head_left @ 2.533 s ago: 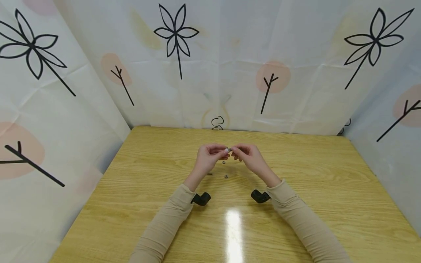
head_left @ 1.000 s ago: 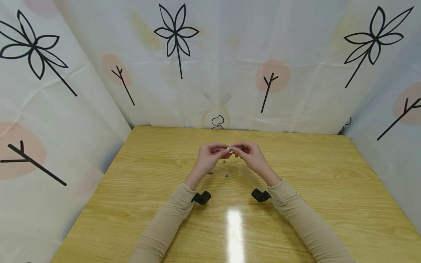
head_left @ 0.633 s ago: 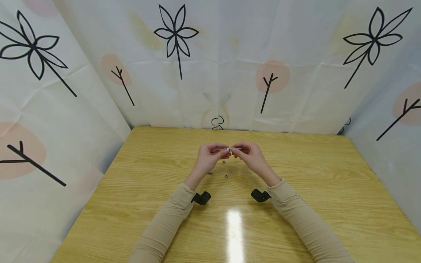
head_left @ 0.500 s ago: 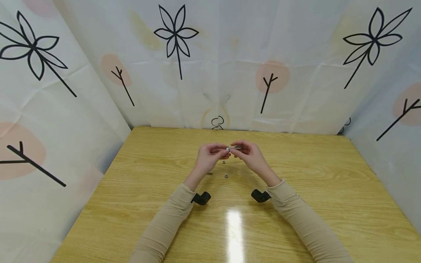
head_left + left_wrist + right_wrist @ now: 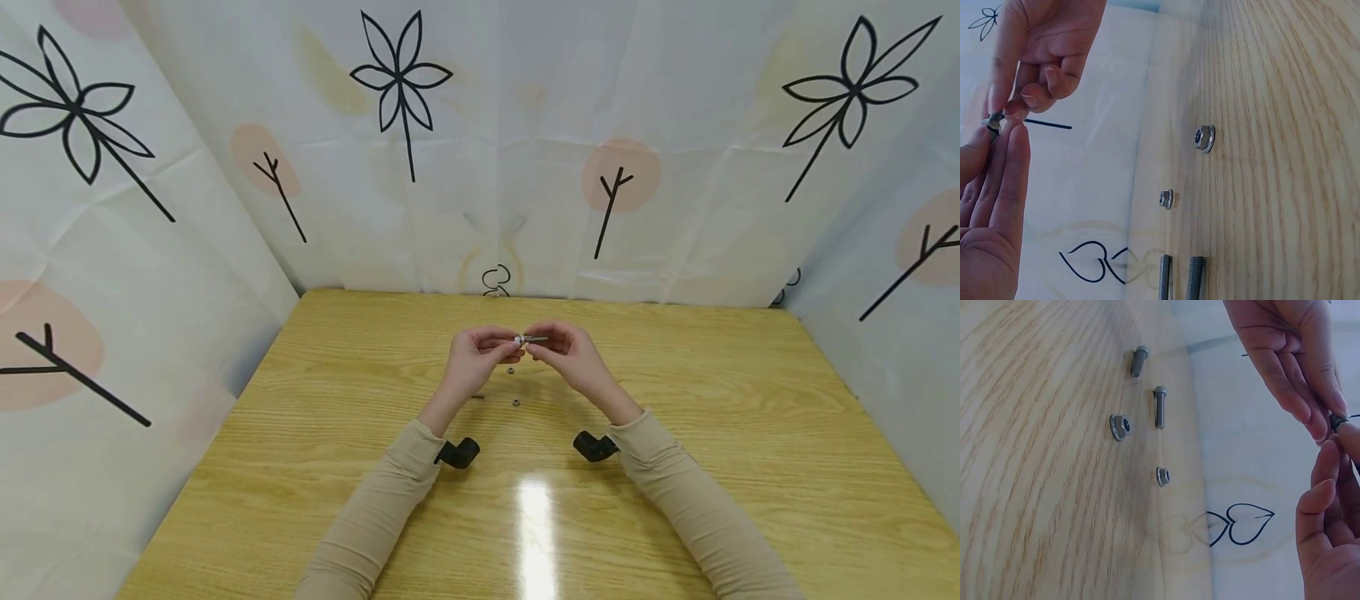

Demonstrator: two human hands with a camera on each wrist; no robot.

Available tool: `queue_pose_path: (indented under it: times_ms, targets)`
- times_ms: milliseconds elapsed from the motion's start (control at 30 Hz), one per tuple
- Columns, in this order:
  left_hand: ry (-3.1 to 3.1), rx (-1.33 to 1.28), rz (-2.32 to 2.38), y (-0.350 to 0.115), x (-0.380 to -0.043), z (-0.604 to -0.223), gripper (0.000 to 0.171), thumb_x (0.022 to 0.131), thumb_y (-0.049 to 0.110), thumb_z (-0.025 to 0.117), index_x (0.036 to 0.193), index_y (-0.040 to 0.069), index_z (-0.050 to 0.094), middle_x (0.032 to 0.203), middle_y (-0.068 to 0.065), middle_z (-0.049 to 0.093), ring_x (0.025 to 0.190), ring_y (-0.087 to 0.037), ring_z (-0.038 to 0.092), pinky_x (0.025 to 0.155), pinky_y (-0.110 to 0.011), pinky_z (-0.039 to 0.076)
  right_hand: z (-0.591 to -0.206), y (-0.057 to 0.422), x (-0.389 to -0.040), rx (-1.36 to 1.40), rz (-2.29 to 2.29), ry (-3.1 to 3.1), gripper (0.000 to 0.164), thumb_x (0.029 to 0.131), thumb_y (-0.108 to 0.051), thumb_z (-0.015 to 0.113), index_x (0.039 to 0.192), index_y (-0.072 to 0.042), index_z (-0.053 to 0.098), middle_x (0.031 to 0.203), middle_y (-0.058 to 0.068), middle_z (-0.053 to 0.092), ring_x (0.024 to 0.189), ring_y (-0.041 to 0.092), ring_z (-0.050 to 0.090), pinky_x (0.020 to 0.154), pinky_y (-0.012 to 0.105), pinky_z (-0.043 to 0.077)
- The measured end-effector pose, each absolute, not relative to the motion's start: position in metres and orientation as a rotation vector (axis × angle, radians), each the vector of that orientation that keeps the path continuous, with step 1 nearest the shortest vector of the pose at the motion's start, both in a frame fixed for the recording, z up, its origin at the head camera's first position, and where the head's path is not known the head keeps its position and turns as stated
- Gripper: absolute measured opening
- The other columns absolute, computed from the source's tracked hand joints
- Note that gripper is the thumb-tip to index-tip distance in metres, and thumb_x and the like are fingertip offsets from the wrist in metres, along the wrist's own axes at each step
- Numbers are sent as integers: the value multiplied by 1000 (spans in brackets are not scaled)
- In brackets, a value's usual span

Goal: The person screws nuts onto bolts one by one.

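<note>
Above the table, my left hand (image 5: 475,360) pinches a small silver bolt (image 5: 536,339) at its wider end, between thumb and fingertips. The thin shank points right, towards my right hand (image 5: 572,354), whose thumb and index finger are curled round it. In the left wrist view, a shiny hex part like a nut (image 5: 994,123) shows between the fingertips of both hands. The right wrist view shows only a dark bit of the metal piece (image 5: 1337,421), mostly covered by fingers.
On the wooden table (image 5: 675,400) below the hands lie a larger flange nut (image 5: 1120,427) and a smaller flange nut (image 5: 1163,477). Beside them are a thick bolt (image 5: 1139,361) and a thinner bolt (image 5: 1160,407). A patterned curtain (image 5: 480,167) stands behind the table.
The shank, hidden 2.5 s ago, now shows to the right of the left fingertips. My right thumb and index finger have shifted and spread slightly around it; my left hand stays in place.
</note>
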State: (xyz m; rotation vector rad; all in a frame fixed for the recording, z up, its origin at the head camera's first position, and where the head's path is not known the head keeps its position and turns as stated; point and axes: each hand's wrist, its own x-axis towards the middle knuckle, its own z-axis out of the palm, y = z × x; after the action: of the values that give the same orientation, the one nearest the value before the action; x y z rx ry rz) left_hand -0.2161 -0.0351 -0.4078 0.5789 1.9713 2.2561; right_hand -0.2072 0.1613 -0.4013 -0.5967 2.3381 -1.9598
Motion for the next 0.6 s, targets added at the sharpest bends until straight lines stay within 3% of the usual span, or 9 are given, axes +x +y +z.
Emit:
queue_pose_path:
  times_ms: [133, 267, 400, 600]
  targets:
    - [1952, 602, 2241, -36, -211, -399, 20, 90, -6, 62, 107, -16, 63, 97, -34, 64, 92, -50, 62, 82, -51, 56, -389, 159, -200, -599, -1927, 2366, 20, 94, -6, 61, 111, 5, 64, 99, 18, 64, 79, 16, 61, 66, 27, 53]
    - [1942, 601, 2256, -36, -211, -399, 20, 90, -6, 62, 107, -16, 63, 96, -32, 65, 89, -45, 65, 81, -50, 56, -377, 156, -193, -572, -1908, 2387, 24, 95, -6, 61, 114, 9, 61, 97, 21, 63, 78, 14, 60, 66, 26, 52]
    - [1955, 587, 2267, -34, -216, -408, 22, 89, -2, 64, 108, -13, 65, 95, -27, 67, 86, -36, 68, 80, -45, 58, -377, 155, -192, -597, -1931, 2353, 28, 93, -1, 62, 118, 11, 58, 108, 25, 62, 87, 17, 65, 74, 27, 56]
    - [1976, 602, 2272, -33, -219, -413, 21, 89, 2, 66, 106, -10, 67, 95, -27, 68, 83, -30, 70, 78, -44, 59, -376, 155, -193, -591, -1896, 2411, 23, 96, -10, 60, 112, 6, 64, 99, 19, 64, 81, 25, 61, 68, 27, 54]
